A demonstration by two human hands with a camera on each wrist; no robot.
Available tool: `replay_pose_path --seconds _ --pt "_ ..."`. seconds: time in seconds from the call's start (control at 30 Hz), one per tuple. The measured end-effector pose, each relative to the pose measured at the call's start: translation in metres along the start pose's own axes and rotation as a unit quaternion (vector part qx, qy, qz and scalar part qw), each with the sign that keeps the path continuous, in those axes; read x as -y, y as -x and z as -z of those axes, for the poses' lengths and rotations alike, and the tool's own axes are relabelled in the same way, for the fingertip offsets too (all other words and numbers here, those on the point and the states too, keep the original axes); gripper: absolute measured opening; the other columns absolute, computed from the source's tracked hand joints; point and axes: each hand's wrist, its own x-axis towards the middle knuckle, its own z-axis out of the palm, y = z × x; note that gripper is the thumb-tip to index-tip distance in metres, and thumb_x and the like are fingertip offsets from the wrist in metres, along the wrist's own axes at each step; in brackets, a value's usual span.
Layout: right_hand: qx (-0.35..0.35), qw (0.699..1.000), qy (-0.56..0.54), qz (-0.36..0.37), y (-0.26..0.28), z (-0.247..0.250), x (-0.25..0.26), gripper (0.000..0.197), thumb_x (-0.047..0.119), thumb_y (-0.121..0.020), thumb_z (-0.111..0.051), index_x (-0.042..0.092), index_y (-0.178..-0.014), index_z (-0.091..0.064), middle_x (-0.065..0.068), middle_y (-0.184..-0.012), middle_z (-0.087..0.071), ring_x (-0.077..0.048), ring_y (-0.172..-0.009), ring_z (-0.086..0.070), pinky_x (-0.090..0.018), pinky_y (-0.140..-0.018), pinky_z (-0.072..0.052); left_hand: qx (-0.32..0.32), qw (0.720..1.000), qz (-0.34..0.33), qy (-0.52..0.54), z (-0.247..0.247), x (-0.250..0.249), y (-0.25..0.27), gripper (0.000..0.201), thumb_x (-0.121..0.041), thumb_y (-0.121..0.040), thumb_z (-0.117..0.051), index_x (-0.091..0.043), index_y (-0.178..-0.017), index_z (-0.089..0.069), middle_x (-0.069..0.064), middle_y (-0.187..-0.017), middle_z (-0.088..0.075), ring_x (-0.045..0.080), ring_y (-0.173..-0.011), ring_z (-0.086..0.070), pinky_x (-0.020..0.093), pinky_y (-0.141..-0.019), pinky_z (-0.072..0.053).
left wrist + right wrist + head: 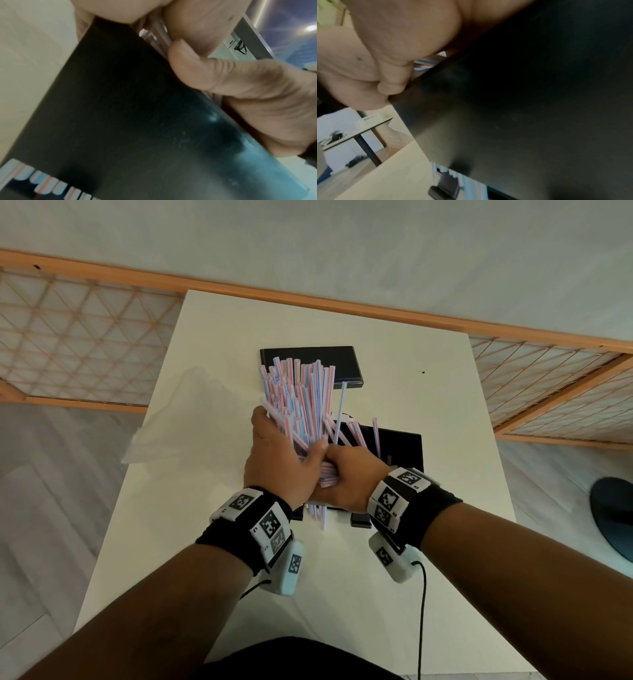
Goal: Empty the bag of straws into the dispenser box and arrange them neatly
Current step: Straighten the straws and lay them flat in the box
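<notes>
Both forearms reach in from the near edge of the table [428, 594], and the two hands meet over the black dispenser box [406, 448]. Left hand [277, 460] wraps its fingers round the left side of the striped straws [301, 395], while the right hand [349, 477] has its fingers curled round their near ends, so the bundle is clamped from two sides, probably to keep it from fanning out as it goes into the box. Straws tilt up and away, their far ends spread above the black lid [342, 362] lying farther off; a few lean loose to the right over the box, and some poke out below the hands toward the near side. An emptied clear bag [178, 419] lies to the left, overhanging the table's left edge. Open table lies on the near side and to the right, giving room to lower and square the bundle.
</notes>
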Motion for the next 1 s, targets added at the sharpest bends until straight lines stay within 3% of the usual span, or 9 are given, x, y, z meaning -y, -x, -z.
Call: replay_pose_path --seconds 0.1,0.27,0.43,0.53,0.63,0.73,0.8,0.87,1.0 --pt "0.028 0.998 0.047 -0.031 0.001 -0.003 -0.004 0.067 0.078 -0.064 -0.061 0.027 -0.109 -0.060 0.008 -0.092 -0.065 -0.017 -0.091 -0.065 -0.031 -0.087 -0.053 -0.017 1.000 0.005 0.005 -0.002 0.000 0.001 0.078 -0.037 -0.078 -0.079 -0.008 -0.134 -0.033 0.009 -0.128 -0.057 0.032 -0.110 -0.065 0.050 -0.089 -0.057" --pt "-0.014 0.997 0.068 -0.020 -0.001 -0.005 -0.003 0.080 0.091 -0.051 -0.038 0.025 -0.093 -0.055 0.006 -0.086 -0.056 -0.017 -0.080 -0.056 -0.031 -0.076 -0.050 -0.054 0.988 0.070 0.126 0.003 -0.009 0.003 0.069 -0.041 -0.081 -0.081 -0.015 -0.126 -0.035 -0.003 -0.116 -0.062 0.020 -0.099 -0.068 0.030 -0.085 -0.054" --pt "0.026 0.990 0.115 -0.074 0.000 0.007 -0.012 0.068 0.091 -0.064 -0.047 0.025 -0.073 -0.055 0.004 -0.067 -0.057 -0.013 -0.065 -0.055 -0.027 -0.059 -0.042 -0.118 0.948 0.047 0.291 0.027 -0.010 -0.011 0.082 -0.053 -0.080 -0.067 -0.012 -0.144 -0.036 0.011 -0.141 -0.053 0.014 -0.117 -0.062 0.029 -0.100 -0.051" --pt "0.002 0.998 0.057 -0.041 0.006 0.008 -0.008 0.050 0.079 -0.068 -0.063 0.032 -0.073 -0.046 0.012 -0.068 -0.052 -0.007 -0.064 -0.051 -0.016 -0.054 -0.034 -0.025 0.984 -0.038 0.172 0.032 -0.014 -0.013 0.076 -0.059 -0.093 -0.048 -0.009 -0.149 -0.037 0.014 -0.143 -0.056 0.025 -0.128 -0.058 0.044 -0.110 -0.046" --pt "-0.028 1.000 -0.001 0.015 0.008 0.000 -0.001 0.041 0.064 -0.074 -0.070 0.037 -0.078 -0.039 0.014 -0.074 -0.054 -0.011 -0.071 -0.055 -0.019 -0.064 -0.038 0.052 0.994 -0.062 0.077 0.027 -0.024 -0.002 0.078 -0.051 -0.104 -0.038 -0.010 -0.162 -0.007 0.007 -0.167 -0.026 0.016 -0.151 -0.031 0.021 -0.120 -0.021" --pt "-0.038 0.998 0.046 -0.030 0.001 0.000 -0.002 0.049 0.076 -0.072 -0.055 0.028 -0.076 -0.053 0.006 -0.071 -0.058 -0.017 -0.070 -0.058 -0.028 -0.065 -0.045 0.033 0.995 -0.067 0.071 0.024 -0.024 0.005 0.087 -0.051 -0.099 -0.043 -0.010 -0.162 0.002 0.001 -0.167 -0.027 0.017 -0.146 -0.039 0.029 -0.119 -0.030" --pt "-0.067 0.994 0.084 -0.037 0.001 0.002 -0.005 0.069 0.087 -0.066 -0.046 0.019 -0.068 -0.056 0.001 -0.062 -0.055 -0.016 -0.060 -0.054 -0.027 -0.054 -0.041 0.011 0.997 -0.042 0.060 0.022 -0.018 0.003 0.085 -0.046 -0.100 -0.052 -0.012 -0.162 -0.005 -0.002 -0.162 -0.037 0.020 -0.137 -0.052 0.033 -0.113 -0.039" --pt "-0.102 0.993 0.066 -0.014 0.004 0.002 -0.006 0.069 0.088 -0.065 -0.051 0.019 -0.063 -0.051 0.002 -0.058 -0.050 -0.010 -0.054 -0.047 -0.023 -0.049 -0.031 -0.019 0.998 0.002 0.067 0.020 -0.012 -0.001 0.069 -0.038 -0.101 -0.057 -0.013 -0.157 -0.026 -0.001 -0.153 -0.051 0.016 -0.130 -0.055 0.024 -0.103 -0.040" --pt "-0.047 0.993 0.086 -0.060 0.005 0.002 -0.010 0.064 0.085 -0.070 -0.050 0.021 -0.077 -0.059 0.004 -0.068 -0.057 -0.016 -0.067 -0.055 -0.027 -0.058 -0.038 -0.042 0.994 0.000 0.102 0.021 0.002 -0.005 0.054 -0.048 -0.096 -0.044 -0.014 -0.137 -0.051 0.001 -0.131 -0.067 0.021 -0.124 -0.062 0.041 -0.103 -0.048"
